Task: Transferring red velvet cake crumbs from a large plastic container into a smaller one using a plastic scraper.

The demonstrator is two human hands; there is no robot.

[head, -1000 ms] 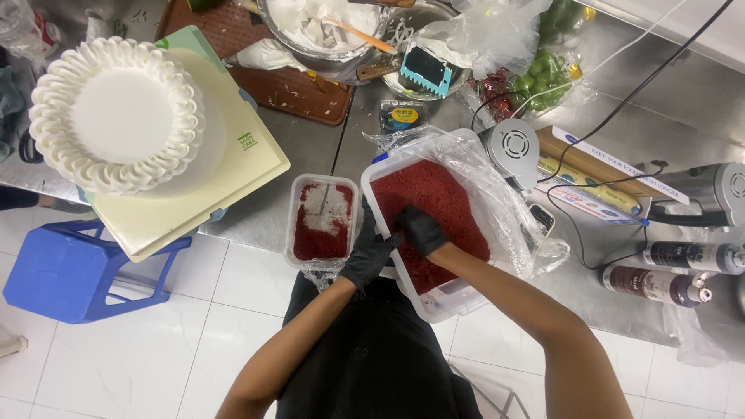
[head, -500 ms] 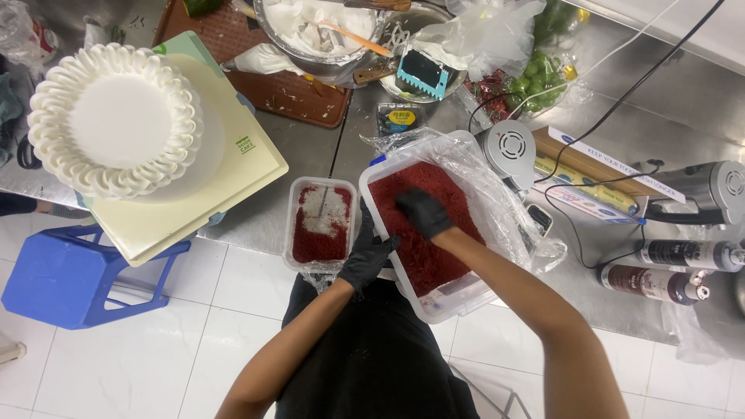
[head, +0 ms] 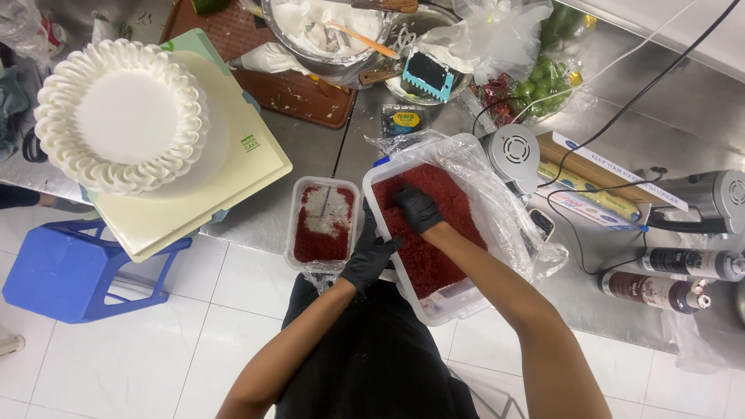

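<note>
Both my hands wear black gloves. My right hand (head: 417, 209) is closed, pressed down into red crumbs that fill a large clear plastic tub (head: 446, 299) lined with plastic film. My left hand (head: 369, 256) grips the near left rim of that tub. Just left of it sits a small clear tray (head: 324, 221) holding a thinner layer of red crumbs with a bare patch in the middle. A white frosted cake (head: 120, 116) with a ruffled piped edge stands on a cream board (head: 209, 194) at the far left.
A metal bowl (head: 334, 35) of white cream with spatulas, a brown mat (head: 295, 89), a teal comb scraper (head: 428, 76), bagged green and red fruit (head: 535, 89), a small fan-like device (head: 512, 151), boxes, spray cans (head: 660, 279) and cables crowd the steel counter. A blue stool (head: 70, 271) stands below left.
My right hand has moved further back into the red crumbs toward the far left corner of the tub. My left hand stays on the rim.
</note>
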